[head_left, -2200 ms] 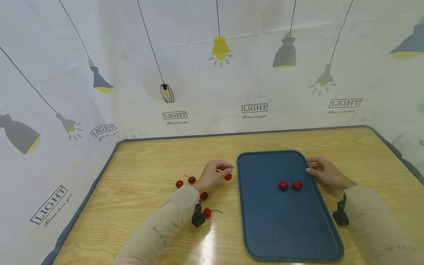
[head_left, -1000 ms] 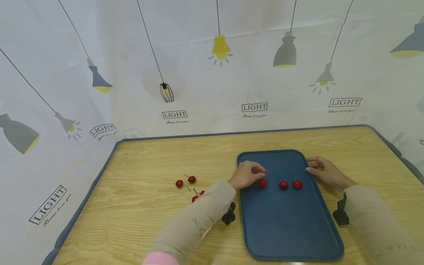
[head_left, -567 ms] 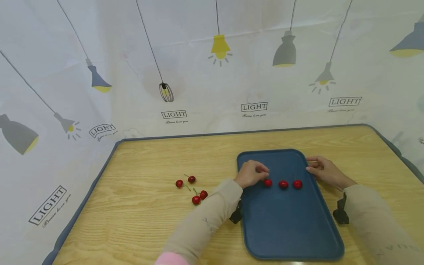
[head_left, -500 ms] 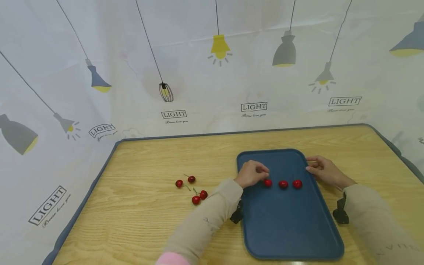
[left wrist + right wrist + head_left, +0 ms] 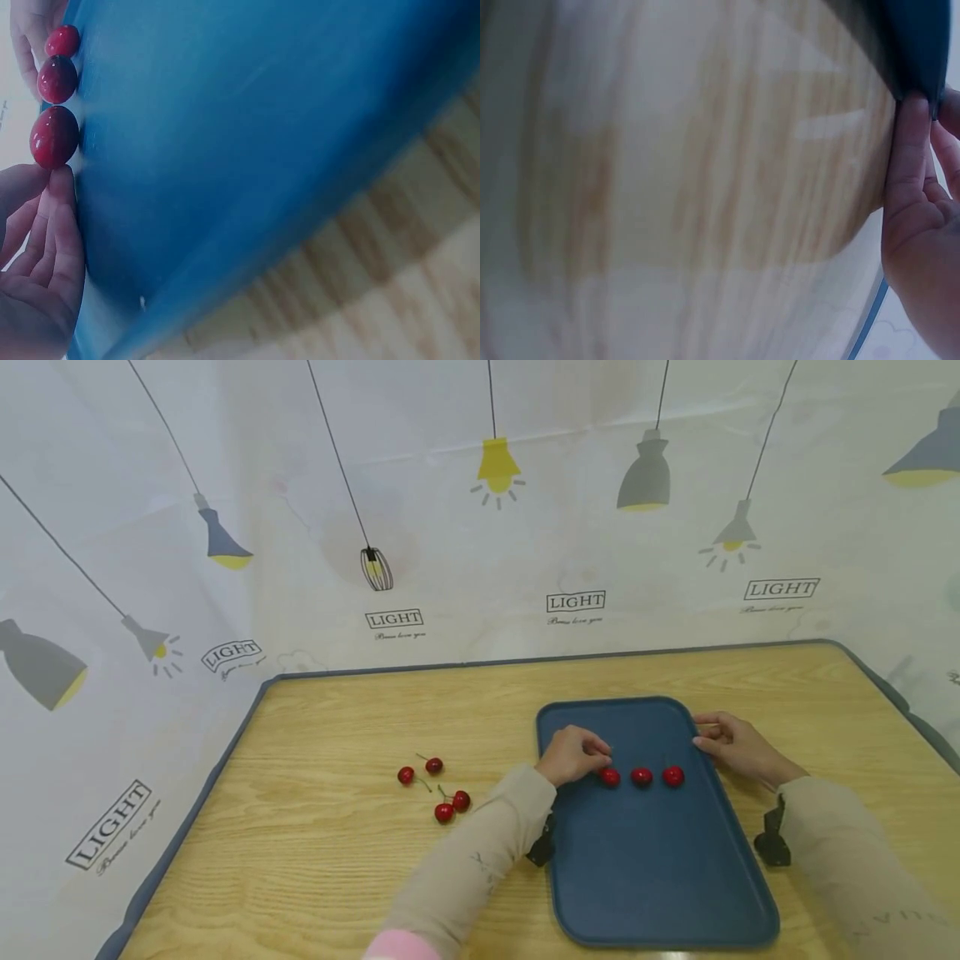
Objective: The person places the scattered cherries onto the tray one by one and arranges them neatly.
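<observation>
My left hand (image 5: 573, 756) is over the left half of the blue tray (image 5: 667, 860), pinching a red cherry (image 5: 610, 777) by its stem end. In the left wrist view the thumb and fingertips meet right at that cherry (image 5: 54, 137). Two more cherries lie on the tray to its right, a middle one (image 5: 641, 777) and a right one (image 5: 673, 777), so the three form a row. My right hand (image 5: 742, 750) holds the tray's far right rim. In the right wrist view its thumb and fingers (image 5: 909, 142) stand on either side of the tray edge (image 5: 919, 52).
On the wooden table (image 5: 315, 860), left of the tray, several cherries (image 5: 444, 812) with stems lie in two loose pairs. The left sleeve (image 5: 465, 860) crosses the table beside them. Behind the table hangs a white cloth (image 5: 450, 527) printed with lamps.
My left hand has carried a cherry rightward from the table onto the tray, lining it up beside the other two. A stemmed cherry seen earlier is now behind the left sleeve. My right hand stays put.
</observation>
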The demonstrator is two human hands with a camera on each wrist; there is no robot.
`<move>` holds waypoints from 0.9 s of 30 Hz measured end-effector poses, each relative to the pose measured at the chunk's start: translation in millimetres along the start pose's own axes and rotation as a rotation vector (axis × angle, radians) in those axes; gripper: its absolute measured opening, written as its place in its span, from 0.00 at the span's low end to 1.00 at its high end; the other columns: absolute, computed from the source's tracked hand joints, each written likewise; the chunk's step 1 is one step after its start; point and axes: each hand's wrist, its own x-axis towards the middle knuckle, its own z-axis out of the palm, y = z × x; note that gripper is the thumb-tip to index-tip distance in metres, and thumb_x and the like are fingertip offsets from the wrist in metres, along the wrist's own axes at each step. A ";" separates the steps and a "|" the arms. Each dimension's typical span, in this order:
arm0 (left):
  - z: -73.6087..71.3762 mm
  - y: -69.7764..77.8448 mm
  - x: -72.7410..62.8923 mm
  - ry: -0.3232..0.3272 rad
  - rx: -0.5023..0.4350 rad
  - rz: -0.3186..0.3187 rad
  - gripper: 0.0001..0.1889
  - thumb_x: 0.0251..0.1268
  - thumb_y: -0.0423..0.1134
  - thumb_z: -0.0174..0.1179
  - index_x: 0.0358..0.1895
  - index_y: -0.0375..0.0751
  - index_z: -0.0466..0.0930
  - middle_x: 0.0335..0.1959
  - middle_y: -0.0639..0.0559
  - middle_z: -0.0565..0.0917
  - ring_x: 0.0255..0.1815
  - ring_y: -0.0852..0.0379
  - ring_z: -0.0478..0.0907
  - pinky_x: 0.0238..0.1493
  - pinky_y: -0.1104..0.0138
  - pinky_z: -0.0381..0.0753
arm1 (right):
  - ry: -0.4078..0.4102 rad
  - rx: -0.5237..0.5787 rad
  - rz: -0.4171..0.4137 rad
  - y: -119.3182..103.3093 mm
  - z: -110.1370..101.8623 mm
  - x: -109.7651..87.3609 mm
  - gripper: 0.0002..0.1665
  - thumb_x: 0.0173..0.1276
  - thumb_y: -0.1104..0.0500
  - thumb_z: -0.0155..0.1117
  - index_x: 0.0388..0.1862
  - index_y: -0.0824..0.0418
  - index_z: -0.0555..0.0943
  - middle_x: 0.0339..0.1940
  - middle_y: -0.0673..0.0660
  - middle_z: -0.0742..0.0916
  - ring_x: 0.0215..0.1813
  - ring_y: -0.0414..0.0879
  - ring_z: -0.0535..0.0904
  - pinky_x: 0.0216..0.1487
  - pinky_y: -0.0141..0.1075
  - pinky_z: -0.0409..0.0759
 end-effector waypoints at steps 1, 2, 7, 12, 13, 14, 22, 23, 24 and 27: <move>0.7 -0.4 0.5 0.002 -0.004 -0.002 0.08 0.53 0.35 0.63 0.37 0.39 0.83 0.25 0.55 0.82 0.24 0.67 0.73 0.25 0.77 0.70 | 0.001 -0.003 0.000 -0.1 0.0 -0.1 0.30 0.68 0.60 0.49 0.61 0.78 0.55 0.46 0.72 0.74 0.38 0.40 0.75 0.36 0.34 0.77; 1.2 -0.6 0.7 0.003 -0.009 -0.004 0.08 0.53 0.35 0.63 0.37 0.39 0.83 0.25 0.55 0.82 0.24 0.67 0.73 0.25 0.77 0.70 | 0.002 -0.004 -0.001 0.3 -0.1 0.0 0.30 0.68 0.60 0.49 0.61 0.78 0.55 0.46 0.72 0.74 0.38 0.40 0.75 0.36 0.34 0.77; 3.0 -0.5 1.2 0.009 -0.008 -0.005 0.08 0.53 0.35 0.63 0.36 0.39 0.83 0.25 0.55 0.82 0.23 0.67 0.73 0.24 0.76 0.70 | 0.007 -0.019 0.000 1.8 -0.1 0.3 0.30 0.68 0.59 0.49 0.61 0.78 0.56 0.46 0.72 0.74 0.39 0.43 0.75 0.36 0.35 0.77; 2.9 1.4 -0.4 0.016 0.003 -0.007 0.07 0.53 0.35 0.63 0.36 0.39 0.83 0.25 0.55 0.82 0.23 0.67 0.73 0.24 0.77 0.70 | 0.006 -0.019 0.004 1.8 0.5 0.7 0.30 0.69 0.59 0.49 0.61 0.77 0.56 0.46 0.72 0.74 0.40 0.44 0.75 0.36 0.35 0.77; 2.7 1.9 -0.7 0.015 0.004 -0.009 0.07 0.53 0.35 0.63 0.36 0.39 0.83 0.25 0.55 0.82 0.23 0.67 0.72 0.24 0.77 0.70 | 0.005 -0.019 0.004 1.5 0.6 0.7 0.30 0.69 0.59 0.49 0.61 0.78 0.56 0.46 0.72 0.74 0.40 0.44 0.75 0.36 0.34 0.77; 2.4 2.4 -1.1 0.016 0.006 -0.009 0.07 0.53 0.35 0.63 0.36 0.39 0.83 0.24 0.55 0.82 0.22 0.67 0.72 0.24 0.77 0.70 | 0.005 -0.017 0.006 1.1 0.7 0.7 0.30 0.69 0.59 0.49 0.61 0.78 0.56 0.46 0.72 0.74 0.40 0.45 0.75 0.36 0.34 0.77; 1.1 5.1 -3.5 0.015 0.011 -0.017 0.08 0.52 0.34 0.63 0.37 0.37 0.83 0.24 0.54 0.81 0.23 0.66 0.72 0.24 0.77 0.69 | 0.000 -0.010 0.018 0.1 -0.1 0.6 0.30 0.69 0.59 0.49 0.61 0.77 0.55 0.47 0.73 0.73 0.42 0.49 0.75 0.37 0.36 0.77; 1.1 5.1 -3.6 0.017 0.011 -0.019 0.08 0.52 0.34 0.63 0.37 0.37 0.83 0.24 0.53 0.81 0.23 0.66 0.73 0.25 0.77 0.69 | 0.000 -0.009 0.019 0.3 -0.2 0.6 0.30 0.69 0.59 0.49 0.61 0.77 0.55 0.47 0.73 0.73 0.42 0.49 0.75 0.38 0.36 0.77; 1.1 5.1 -3.6 0.019 0.011 -0.020 0.09 0.52 0.34 0.63 0.37 0.37 0.83 0.25 0.53 0.82 0.23 0.66 0.73 0.25 0.77 0.70 | 0.000 -0.011 0.018 0.6 -0.3 0.6 0.30 0.69 0.58 0.49 0.61 0.77 0.55 0.47 0.73 0.73 0.42 0.49 0.75 0.38 0.36 0.77; 1.3 4.2 -2.9 0.032 0.018 -0.023 0.09 0.51 0.33 0.63 0.37 0.37 0.83 0.25 0.53 0.82 0.24 0.65 0.74 0.26 0.77 0.70 | 0.002 -0.012 0.011 1.5 0.0 0.7 0.30 0.69 0.58 0.49 0.61 0.77 0.56 0.47 0.73 0.73 0.42 0.49 0.76 0.37 0.36 0.77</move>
